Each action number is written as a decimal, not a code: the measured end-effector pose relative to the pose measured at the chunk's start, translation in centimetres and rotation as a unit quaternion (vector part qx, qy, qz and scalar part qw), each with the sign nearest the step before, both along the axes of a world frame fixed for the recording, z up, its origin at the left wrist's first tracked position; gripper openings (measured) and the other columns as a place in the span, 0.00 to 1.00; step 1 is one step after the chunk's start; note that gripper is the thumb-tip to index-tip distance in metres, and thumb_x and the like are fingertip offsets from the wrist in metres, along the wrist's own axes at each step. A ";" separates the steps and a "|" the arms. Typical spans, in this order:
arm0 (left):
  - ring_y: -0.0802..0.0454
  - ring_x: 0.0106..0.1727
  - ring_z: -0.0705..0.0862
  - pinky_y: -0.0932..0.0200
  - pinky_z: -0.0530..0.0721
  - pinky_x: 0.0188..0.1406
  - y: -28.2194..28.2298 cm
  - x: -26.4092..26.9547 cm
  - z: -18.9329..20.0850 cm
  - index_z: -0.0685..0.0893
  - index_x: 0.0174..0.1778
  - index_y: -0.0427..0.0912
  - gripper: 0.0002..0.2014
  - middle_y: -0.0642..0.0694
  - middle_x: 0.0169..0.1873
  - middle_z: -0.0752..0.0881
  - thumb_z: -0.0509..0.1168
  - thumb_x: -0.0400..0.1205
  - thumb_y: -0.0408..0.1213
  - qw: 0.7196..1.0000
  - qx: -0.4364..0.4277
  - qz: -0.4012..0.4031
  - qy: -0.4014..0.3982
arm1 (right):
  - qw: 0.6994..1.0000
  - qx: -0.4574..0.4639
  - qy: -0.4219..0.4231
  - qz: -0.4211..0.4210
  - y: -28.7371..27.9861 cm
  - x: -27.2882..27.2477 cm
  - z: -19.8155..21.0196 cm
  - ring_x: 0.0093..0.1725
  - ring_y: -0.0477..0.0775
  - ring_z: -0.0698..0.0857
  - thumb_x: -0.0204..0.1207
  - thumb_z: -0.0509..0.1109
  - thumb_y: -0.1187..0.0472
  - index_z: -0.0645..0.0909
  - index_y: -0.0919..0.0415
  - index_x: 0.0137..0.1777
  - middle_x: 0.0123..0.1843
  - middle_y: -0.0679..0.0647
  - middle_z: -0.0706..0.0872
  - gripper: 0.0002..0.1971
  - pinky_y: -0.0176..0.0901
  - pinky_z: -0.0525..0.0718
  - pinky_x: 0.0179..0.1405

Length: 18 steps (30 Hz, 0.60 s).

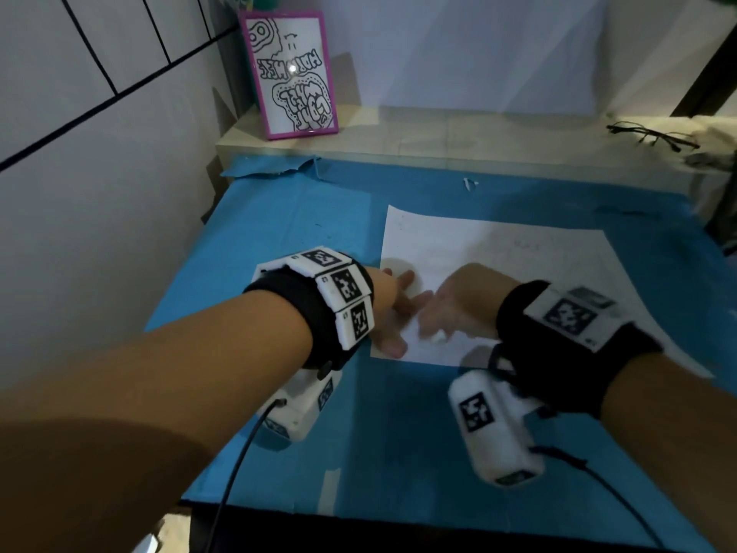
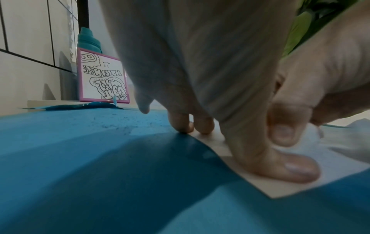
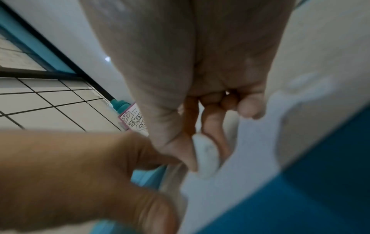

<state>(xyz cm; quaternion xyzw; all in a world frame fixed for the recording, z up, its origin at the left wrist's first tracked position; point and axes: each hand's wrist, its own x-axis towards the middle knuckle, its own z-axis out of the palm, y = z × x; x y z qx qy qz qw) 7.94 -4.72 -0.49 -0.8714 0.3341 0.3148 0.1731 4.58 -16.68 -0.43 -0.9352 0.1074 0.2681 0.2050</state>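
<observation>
The left hand [image 1: 389, 307] pressed straight fingers down on the white paper [image 1: 498, 249] near its corner. The right hand [image 1: 464, 305] pinched a small white eraser [image 1: 438, 337] against that sheet.

Matt white paper sheet [image 1: 490, 265] lies on a scuffed, matt blue mat [image 1: 279, 233].

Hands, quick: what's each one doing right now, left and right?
Left hand: open, thumb and fingers pressing flat on the paper.
Right hand: closed, pinching a small white eraser on the paper.
</observation>
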 end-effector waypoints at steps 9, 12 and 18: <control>0.43 0.84 0.41 0.38 0.46 0.76 -0.2 0.0 0.0 0.37 0.83 0.56 0.40 0.48 0.83 0.33 0.59 0.85 0.53 1.000 0.023 -0.009 0.006 | 0.999 -0.031 -0.016 0.002 -1.6 -0.1 0.1 0.36 0.51 0.82 0.67 0.76 0.56 0.90 0.63 0.40 0.37 0.54 0.89 0.09 0.38 0.78 0.36; 0.43 0.84 0.42 0.39 0.46 0.75 0.0 0.2 -0.3 0.38 0.83 0.57 0.41 0.49 0.83 0.34 0.61 0.84 0.53 1.000 0.004 -0.001 0.014 | 0.998 -0.055 -0.042 0.013 -2.0 -0.1 0.7 0.42 0.53 0.86 0.67 0.76 0.56 0.90 0.64 0.45 0.40 0.54 0.90 0.12 0.40 0.81 0.40; 0.45 0.84 0.41 0.40 0.44 0.76 -0.1 0.0 0.0 0.37 0.83 0.58 0.41 0.49 0.83 0.33 0.59 0.84 0.54 1.000 0.016 0.002 0.011 | 0.998 -0.049 -0.015 0.026 -1.9 -0.6 0.1 0.44 0.54 0.87 0.65 0.77 0.56 0.90 0.64 0.43 0.42 0.56 0.91 0.12 0.42 0.83 0.45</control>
